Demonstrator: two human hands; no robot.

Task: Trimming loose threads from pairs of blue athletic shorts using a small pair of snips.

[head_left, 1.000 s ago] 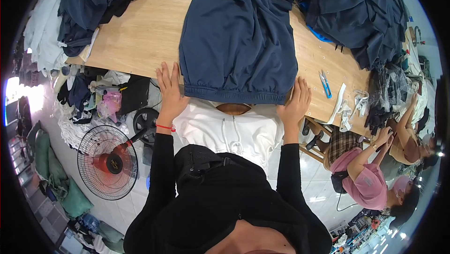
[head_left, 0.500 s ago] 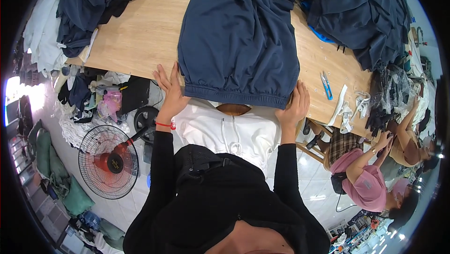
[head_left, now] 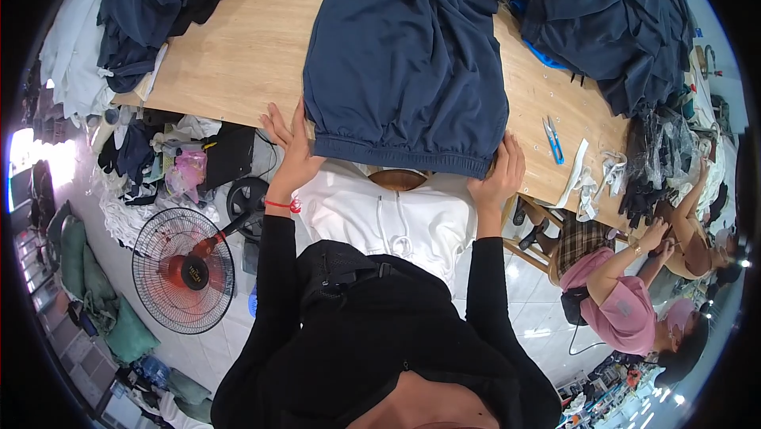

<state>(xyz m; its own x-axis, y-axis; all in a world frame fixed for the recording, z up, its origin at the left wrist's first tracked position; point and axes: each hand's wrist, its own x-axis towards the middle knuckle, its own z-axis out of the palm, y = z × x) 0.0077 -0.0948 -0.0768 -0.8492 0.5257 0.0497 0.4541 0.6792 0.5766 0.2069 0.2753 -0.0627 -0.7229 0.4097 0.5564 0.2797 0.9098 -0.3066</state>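
Note:
A pair of dark navy shorts lies on the wooden table, its gathered elastic waistband toward me at the near edge. Against the waistband's left corner rests my left hand, its fingers stretched out and spread. My right hand touches the opposite corner, the fingers extended along the side and the thumb by the band. Both hands are open. A small pale patch shows on the far left part of the fabric. Below the waistband, a white garment with drawstrings lies between my forearms.
Blue-handled thread snips and white strips lie to the right. Dark garments are heaped at the far right and far left. A fan stands at lower left. A person in pink works at right.
The navy shorts have shifted very slightly away from me, with both hands still at the waistband corners. At the right, the co-worker's hands have moved a little.

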